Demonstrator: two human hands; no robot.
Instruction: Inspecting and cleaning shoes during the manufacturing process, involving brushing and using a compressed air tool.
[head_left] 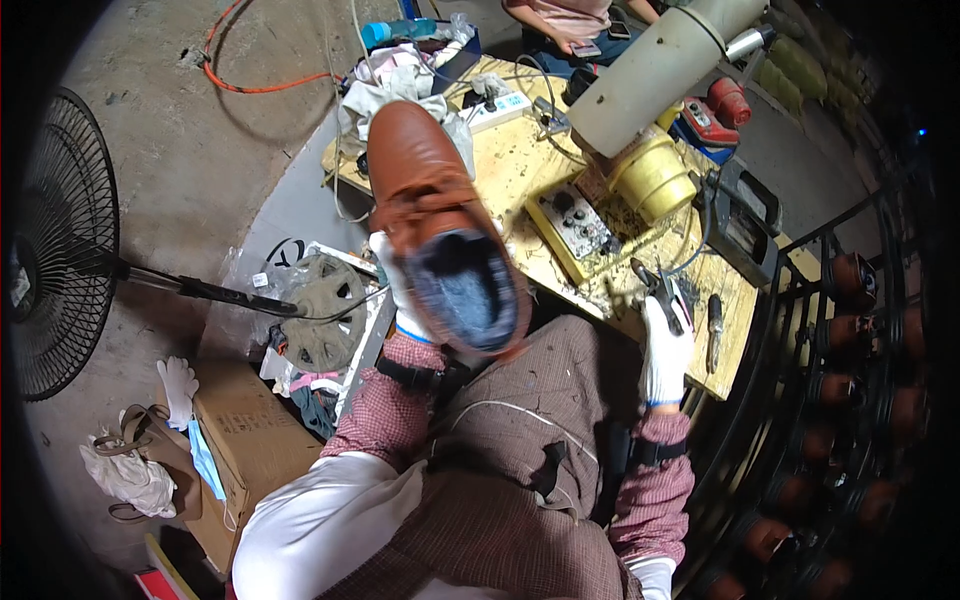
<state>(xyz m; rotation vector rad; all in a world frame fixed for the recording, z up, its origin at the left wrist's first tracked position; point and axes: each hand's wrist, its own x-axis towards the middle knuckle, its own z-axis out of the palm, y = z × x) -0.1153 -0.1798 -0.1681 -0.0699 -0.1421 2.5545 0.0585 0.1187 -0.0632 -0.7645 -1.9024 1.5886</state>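
A brown leather lace-up shoe (420, 165) is held up in front of me, its toe pointing away and its dark blue lined opening facing me. My left hand (396, 290), in a white glove, grips its left side; the shoe hides most of the fingers. At the table's near right edge, my gloved right hand (666, 350) is closed around a dark hand tool (677, 308) with a shiny metal part; its exact kind is unclear. Just right of that hand lies a slim tool (714, 335) with a dark handle.
On the wooden table (500, 150) stand a yellow machine (572, 225), a wide grey duct (650, 80) and a white power strip (495, 112). A fan (65, 245) and cardboard box (245, 430) are left. Shoe racks (835, 390) line the right. Another person (570, 20) sits opposite.
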